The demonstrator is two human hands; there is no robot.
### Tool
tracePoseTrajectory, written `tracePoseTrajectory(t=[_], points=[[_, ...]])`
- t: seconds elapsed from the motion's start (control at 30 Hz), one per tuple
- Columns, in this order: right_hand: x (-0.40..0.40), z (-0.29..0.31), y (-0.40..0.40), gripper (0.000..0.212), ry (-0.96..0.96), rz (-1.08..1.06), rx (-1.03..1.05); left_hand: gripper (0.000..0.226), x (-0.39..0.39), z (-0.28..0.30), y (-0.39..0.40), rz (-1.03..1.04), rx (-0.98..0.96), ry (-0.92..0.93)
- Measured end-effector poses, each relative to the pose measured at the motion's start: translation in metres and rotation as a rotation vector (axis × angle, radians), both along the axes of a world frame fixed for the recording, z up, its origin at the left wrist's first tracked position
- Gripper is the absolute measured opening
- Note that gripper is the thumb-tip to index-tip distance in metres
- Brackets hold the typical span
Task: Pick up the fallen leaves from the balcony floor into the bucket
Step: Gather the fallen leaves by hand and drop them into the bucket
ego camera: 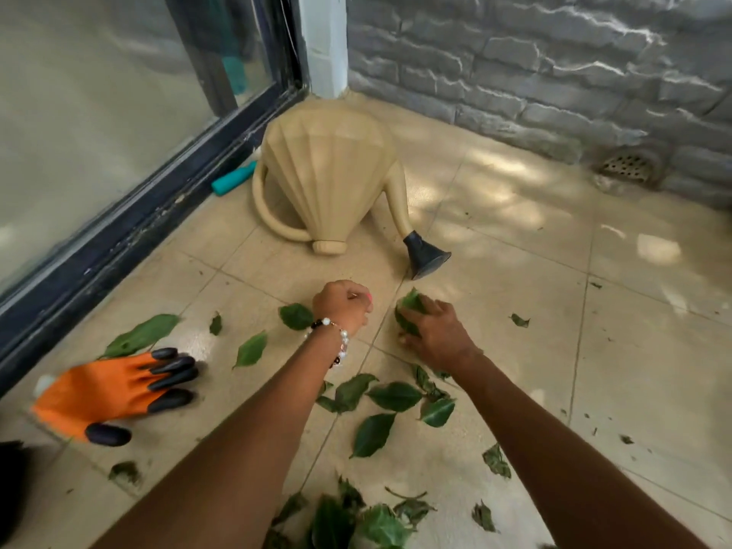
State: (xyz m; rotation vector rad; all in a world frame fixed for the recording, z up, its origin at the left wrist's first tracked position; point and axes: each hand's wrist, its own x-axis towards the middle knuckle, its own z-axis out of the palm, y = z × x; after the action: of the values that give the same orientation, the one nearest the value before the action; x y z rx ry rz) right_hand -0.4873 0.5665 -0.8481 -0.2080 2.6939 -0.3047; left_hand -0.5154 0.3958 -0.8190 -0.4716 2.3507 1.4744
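Observation:
Several green leaves lie scattered on the beige tiled balcony floor [515, 271], with a cluster [396, 396] between my forearms and more at the bottom edge [356, 521]. My right hand [433, 328] grips a bunch of leaves [410, 307] against the floor. My left hand [344, 305], wearing a bead bracelet, is curled into a loose fist just above the tiles beside a single leaf [296, 315]; whether it holds anything is hidden. No bucket is in view.
A beige watering can [328, 172] with a black spout head lies near the corner. An orange glove with black fingertips [119, 390] lies on the left. A glass door with a dark frame [119, 215] runs along the left, a grey stone wall [554, 73] behind, a floor drain [630, 166] at right.

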Motion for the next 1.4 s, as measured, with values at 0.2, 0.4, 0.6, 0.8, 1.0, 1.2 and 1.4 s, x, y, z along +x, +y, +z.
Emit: tracePoseTrajectory(t=[0.2,0.4,0.6,0.8,1.0,1.2,1.4], points=[[0.02,-0.008,-0.008,0.034,0.184,-0.062,-0.029,0.011,0.038,-0.007,-0.009,0.131,0.236,-0.119],[0.02,-0.004,-0.01,0.021,0.217,-0.011,0.015,0.007,0.029,-0.013,0.002,0.187,0.34,-0.15],[0.021,0.037,-0.003,0.009,0.164,-0.762,-0.888,0.036,0.03,-0.006,0.017,0.166,0.512,-0.304],[0.042,0.042,-0.022,0.011,0.06,-0.511,-0.829,0.068,0.025,-0.005,0.034,0.295,0.989,-0.704],[0.058,0.026,-0.027,0.022,0.383,-0.327,-0.54,0.032,0.044,-0.01,0.053,0.301,0.87,-0.745],[0.071,0.041,0.003,0.025,0.164,-0.417,-0.938,0.029,0.049,-0.009,0.072,0.344,0.811,-0.647],[0.076,-0.006,0.066,0.041,0.252,-0.445,-0.246,0.037,0.042,-0.016,0.073,0.323,0.621,-0.597]])
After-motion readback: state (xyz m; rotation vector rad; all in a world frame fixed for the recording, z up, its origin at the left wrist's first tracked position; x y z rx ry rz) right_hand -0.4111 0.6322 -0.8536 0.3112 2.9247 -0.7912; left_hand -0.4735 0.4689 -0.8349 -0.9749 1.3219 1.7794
